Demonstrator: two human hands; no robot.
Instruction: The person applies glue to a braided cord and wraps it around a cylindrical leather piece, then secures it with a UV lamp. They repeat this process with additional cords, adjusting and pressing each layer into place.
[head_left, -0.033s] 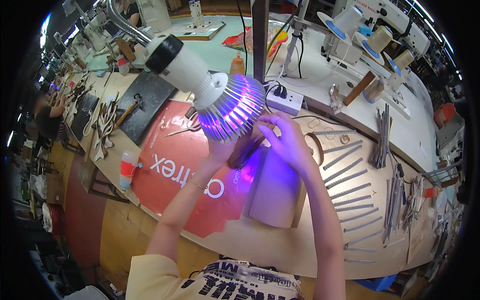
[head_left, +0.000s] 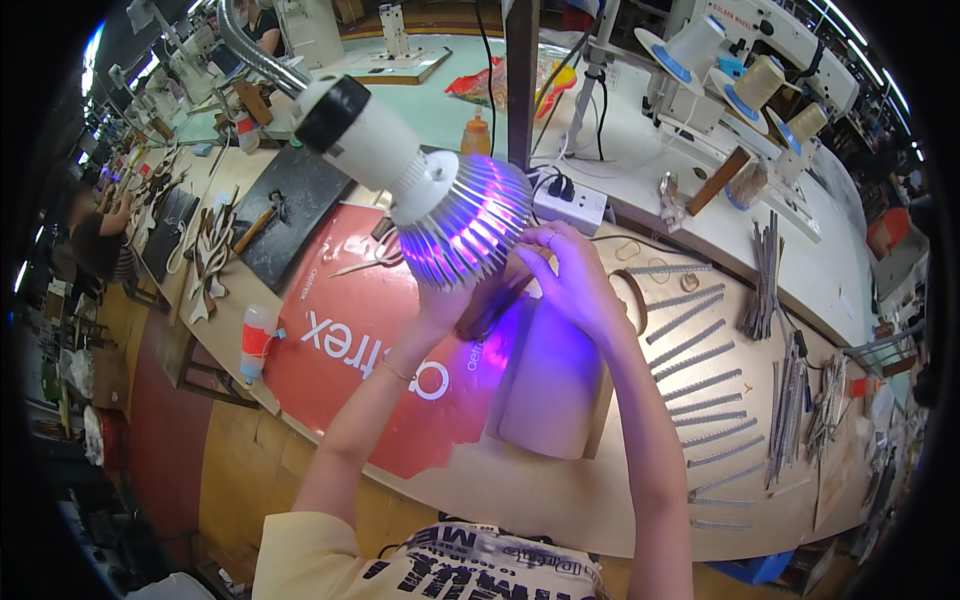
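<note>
A lamp (head_left: 465, 220) with metal fins glows violet on a bendy neck and covers part of my work. Beneath it, a dark brown leather piece (head_left: 490, 305) spans the space between my hands. My right hand (head_left: 572, 275) has its thumb and fingers bent together at the upper end of that piece, closed on it. At the piece's other side is my left hand (head_left: 447, 305), its fingers hidden behind the lamp. A tan block with a curved top (head_left: 555, 385) stands just below my right hand. Beside my right wrist lies a brown strap loop (head_left: 632, 298).
A red printed sheet (head_left: 345, 300) covers the table's left part, with a bottle (head_left: 257, 342) at its edge. Several grey strips (head_left: 705, 380) lie in a row at right, near strip bundles (head_left: 765, 275). Behind are a power strip (head_left: 570, 207), a hammer (head_left: 258, 225) and sewing machines.
</note>
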